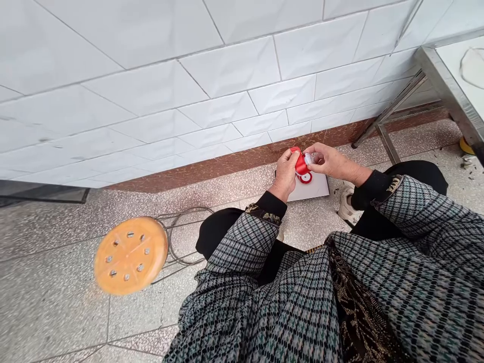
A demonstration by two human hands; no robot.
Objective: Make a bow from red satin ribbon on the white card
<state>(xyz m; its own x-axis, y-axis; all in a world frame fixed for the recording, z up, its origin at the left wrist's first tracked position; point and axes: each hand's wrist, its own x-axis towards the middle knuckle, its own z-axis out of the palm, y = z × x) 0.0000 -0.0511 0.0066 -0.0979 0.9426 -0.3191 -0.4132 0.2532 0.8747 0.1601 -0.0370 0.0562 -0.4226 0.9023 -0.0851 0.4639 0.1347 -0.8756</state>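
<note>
My left hand (286, 174) is closed around a small red container (301, 164), held out in front of me above the floor. My right hand (328, 160) pinches its silvery top end (309, 159) with fingers pressed together. A small red ring or cap (305, 178) shows just below the container, over a white flat object (312, 187) lying on the floor. Both sleeves are a dark checked knit with black cuffs.
An orange round stool (130, 254) with a wire frame stands at the left on the speckled floor. A white tiled wall (212, 85) runs ahead. A metal table (449, 75) with angled legs stands at the upper right. My shoe (346, 205) is near the white object.
</note>
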